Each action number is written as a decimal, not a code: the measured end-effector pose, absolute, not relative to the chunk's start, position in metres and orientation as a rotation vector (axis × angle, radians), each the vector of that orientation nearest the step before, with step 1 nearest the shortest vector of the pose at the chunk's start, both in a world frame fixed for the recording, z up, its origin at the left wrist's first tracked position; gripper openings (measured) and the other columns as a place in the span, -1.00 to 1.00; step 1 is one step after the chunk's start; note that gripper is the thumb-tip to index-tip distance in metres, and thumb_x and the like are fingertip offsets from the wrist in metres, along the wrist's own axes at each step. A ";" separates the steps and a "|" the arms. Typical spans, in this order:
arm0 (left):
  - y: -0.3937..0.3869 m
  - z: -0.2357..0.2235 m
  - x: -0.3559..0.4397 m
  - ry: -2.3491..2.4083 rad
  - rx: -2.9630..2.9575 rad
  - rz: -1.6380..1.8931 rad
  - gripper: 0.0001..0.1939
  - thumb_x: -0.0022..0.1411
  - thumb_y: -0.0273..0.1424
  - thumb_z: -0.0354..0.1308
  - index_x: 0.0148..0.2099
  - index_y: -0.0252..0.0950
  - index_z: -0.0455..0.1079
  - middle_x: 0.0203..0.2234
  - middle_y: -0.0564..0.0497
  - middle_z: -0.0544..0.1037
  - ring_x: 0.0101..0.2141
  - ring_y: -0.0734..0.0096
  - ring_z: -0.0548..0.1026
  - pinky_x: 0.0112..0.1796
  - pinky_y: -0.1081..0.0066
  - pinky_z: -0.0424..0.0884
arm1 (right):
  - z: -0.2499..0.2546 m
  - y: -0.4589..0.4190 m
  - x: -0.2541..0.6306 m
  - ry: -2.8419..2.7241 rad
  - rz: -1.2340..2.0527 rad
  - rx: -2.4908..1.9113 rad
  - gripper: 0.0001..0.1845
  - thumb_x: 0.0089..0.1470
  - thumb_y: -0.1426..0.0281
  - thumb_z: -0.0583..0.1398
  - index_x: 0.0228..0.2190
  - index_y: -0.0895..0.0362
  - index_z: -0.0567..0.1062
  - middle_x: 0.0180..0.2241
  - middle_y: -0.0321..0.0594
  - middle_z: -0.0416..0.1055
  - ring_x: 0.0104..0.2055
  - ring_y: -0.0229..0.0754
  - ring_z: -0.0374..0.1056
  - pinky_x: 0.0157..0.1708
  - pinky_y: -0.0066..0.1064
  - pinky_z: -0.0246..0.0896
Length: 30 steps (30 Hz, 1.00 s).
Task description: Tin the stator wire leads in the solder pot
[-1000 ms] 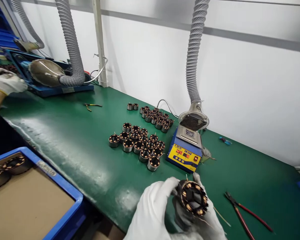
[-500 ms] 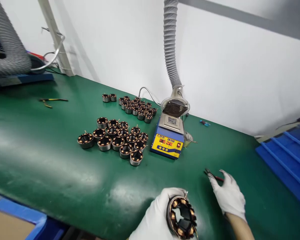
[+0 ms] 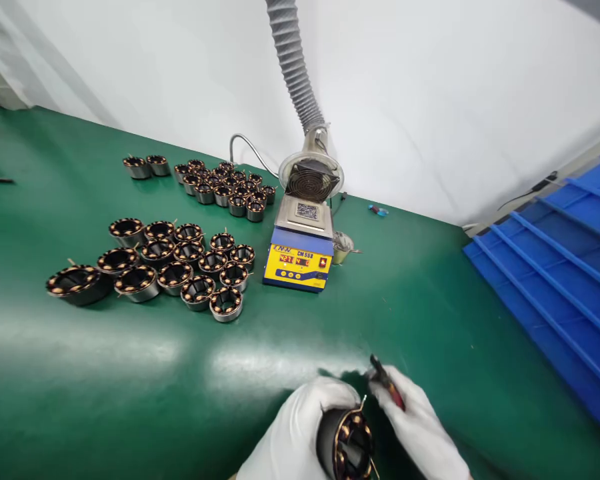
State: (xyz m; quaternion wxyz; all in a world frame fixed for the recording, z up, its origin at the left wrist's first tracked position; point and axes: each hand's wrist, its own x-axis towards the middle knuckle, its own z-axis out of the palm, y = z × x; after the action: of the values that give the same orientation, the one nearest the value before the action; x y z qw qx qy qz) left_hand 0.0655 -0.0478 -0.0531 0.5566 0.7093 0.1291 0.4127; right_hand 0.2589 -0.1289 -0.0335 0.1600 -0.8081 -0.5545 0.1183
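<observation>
My left hand (image 3: 300, 433), in a white glove, is wrapped round a motor stator (image 3: 345, 445) with copper windings, held at the bottom edge of the view. My right hand (image 3: 417, 427), also gloved, is closed on red-handled pliers (image 3: 386, 385), whose tip points up and left close to the stator's wire leads. Both hands hover over the near edge of the green bench (image 3: 430, 300).
Several finished stators (image 3: 170, 263) lie in a cluster at left, with a second smaller group (image 3: 220, 187) behind. A yellow and blue solder pot (image 3: 301, 250) stands under a grey extraction hose (image 3: 295, 67). Blue trays (image 3: 560, 267) are stacked at right.
The view has swung right. My right hand picked the pliers up from the bench and brought them left to the stator. My left hand tilted the stator on its side.
</observation>
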 end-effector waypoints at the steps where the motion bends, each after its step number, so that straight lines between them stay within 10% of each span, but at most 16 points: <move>1: -0.047 -0.052 0.065 0.304 1.719 0.987 -0.59 0.02 -0.31 0.28 -0.09 -0.17 0.24 -0.25 -0.01 0.50 -0.24 0.22 0.50 -0.19 0.29 0.46 | -0.024 -0.134 0.251 -1.694 0.424 -2.192 -0.75 0.10 0.36 0.04 -0.25 0.08 0.48 -0.26 -0.16 0.55 -0.23 -0.16 0.48 -0.25 -0.46 0.37; 30: -0.042 -0.009 0.037 0.462 2.108 1.056 -0.67 0.14 -0.59 0.11 -0.05 -0.26 0.20 -0.24 -0.02 0.44 -0.22 0.34 0.43 -0.19 0.37 0.40 | -0.002 -0.150 0.238 -2.132 0.110 -2.123 -0.41 -0.07 0.58 0.05 0.02 0.02 0.41 -0.30 -0.18 0.58 -0.38 -0.15 0.50 -0.39 -0.42 0.42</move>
State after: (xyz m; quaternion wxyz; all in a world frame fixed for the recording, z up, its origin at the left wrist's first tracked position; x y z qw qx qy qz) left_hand 0.0373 -0.0421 -0.0086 0.3614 0.8181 0.1795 0.4098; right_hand 0.2384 -0.1503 -0.0022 0.0654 -0.7036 -0.7067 0.0365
